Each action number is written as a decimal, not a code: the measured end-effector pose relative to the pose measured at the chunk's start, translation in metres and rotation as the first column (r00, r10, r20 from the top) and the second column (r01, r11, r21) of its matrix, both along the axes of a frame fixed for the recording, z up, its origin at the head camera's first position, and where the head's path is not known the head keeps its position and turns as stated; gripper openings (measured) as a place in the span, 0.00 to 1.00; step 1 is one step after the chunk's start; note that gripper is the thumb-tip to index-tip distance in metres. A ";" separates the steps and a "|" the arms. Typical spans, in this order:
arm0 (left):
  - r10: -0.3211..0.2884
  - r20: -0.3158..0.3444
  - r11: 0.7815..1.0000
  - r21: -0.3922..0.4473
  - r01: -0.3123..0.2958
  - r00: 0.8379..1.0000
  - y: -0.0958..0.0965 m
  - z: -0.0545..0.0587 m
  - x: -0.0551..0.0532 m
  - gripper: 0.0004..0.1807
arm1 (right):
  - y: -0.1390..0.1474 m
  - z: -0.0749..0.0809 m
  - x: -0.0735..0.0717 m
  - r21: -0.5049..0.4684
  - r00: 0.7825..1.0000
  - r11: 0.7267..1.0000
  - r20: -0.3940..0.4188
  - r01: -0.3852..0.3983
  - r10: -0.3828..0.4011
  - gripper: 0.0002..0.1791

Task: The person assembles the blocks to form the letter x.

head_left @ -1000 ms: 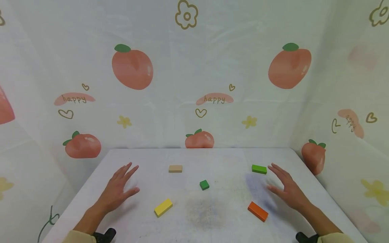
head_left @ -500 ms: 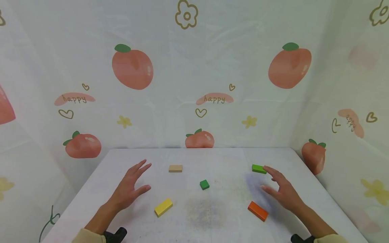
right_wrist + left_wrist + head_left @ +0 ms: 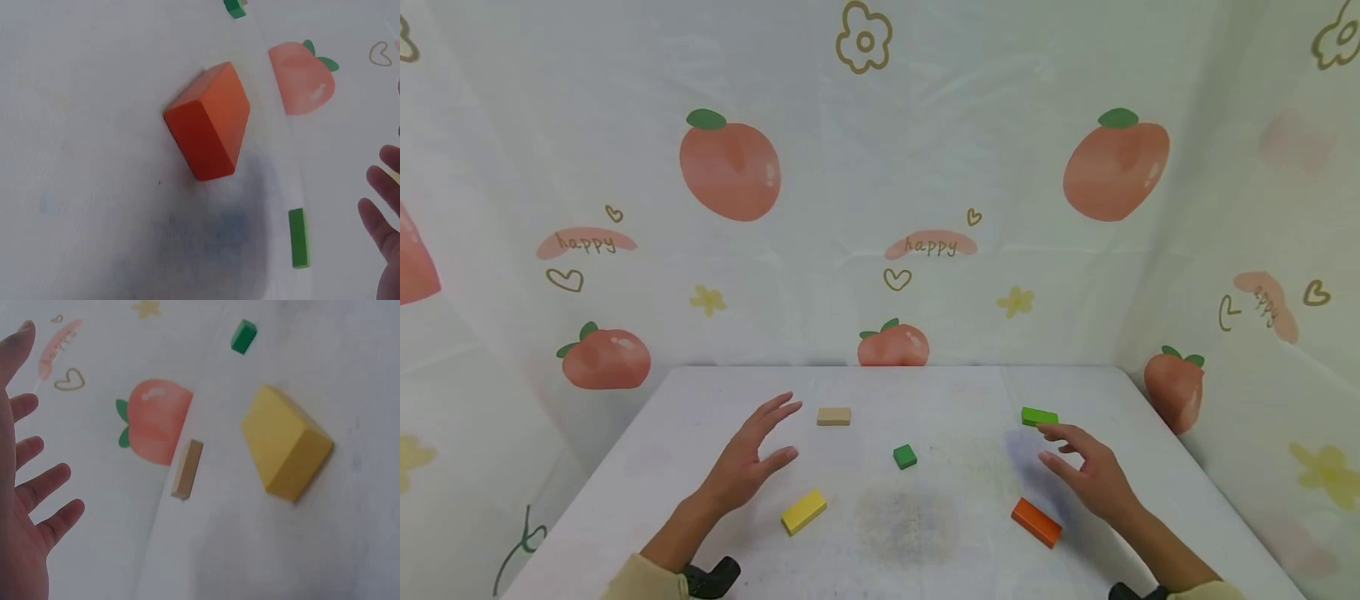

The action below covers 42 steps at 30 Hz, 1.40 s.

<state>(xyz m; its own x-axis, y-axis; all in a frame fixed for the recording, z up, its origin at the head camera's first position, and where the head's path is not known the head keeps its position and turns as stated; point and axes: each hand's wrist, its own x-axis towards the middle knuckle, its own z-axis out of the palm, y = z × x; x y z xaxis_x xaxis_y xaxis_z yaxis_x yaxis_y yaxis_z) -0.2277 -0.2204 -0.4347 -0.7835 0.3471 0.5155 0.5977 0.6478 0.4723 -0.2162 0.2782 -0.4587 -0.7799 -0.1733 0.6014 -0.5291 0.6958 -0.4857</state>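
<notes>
I'd call this the reaching stage: both hands over the table (image 3: 925,387), neither holding anything. In the middle sits the cube (image 3: 905,457), with 4 longer blocks spread about it. My left hand (image 3: 745,463) hangs to the cube's left, fingers apart and a little bent, thumb well off them, gripping nothing. Close by that hand, the tan block (image 3: 833,417) sits beyond the cube on its left, and the yellow block (image 3: 803,512) lies at the cube's near left, slanted. Over on the cube's right hovers my right hand (image 3: 1099,477), thumb and fingers parted, no block between them. Its fingertips cover a corner of the lime block (image 3: 1036,415), which lies beyond the cube to the right, yet the fingers showing in the right wrist view stand apart from it, so I read overlap, not touch. The orange block (image 3: 1036,522) lies at the cube's near right, also slanted, near my right wrist. A pick-up from here would call for choosing a block, lowering, squaring up to its long sides and pinching. Mind the yellow and orange: on the cube's near side, a low inward sweep or the wrist cameras (image 3: 713,577) could bump them. Well past the cube, the cloth (image 3: 820,192) rises behind the table's far edge.
</notes>
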 end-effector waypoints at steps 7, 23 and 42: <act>-0.063 0.010 0.997 0.049 0.062 0.998 0.017 0.001 -0.005 0.27 | -0.006 0.002 -0.001 -0.034 1.000 0.999 -0.005 0.009 -0.009 0.17; -0.141 0.082 0.987 0.094 0.133 0.987 0.059 -0.009 -0.019 0.23 | -0.017 0.000 0.002 -0.015 0.995 0.997 0.072 0.074 -0.073 0.15; -0.191 0.236 0.980 0.108 0.169 0.953 0.093 -0.031 -0.033 0.20 | -0.020 -0.011 0.004 -0.007 0.971 0.997 0.229 0.075 -0.071 0.14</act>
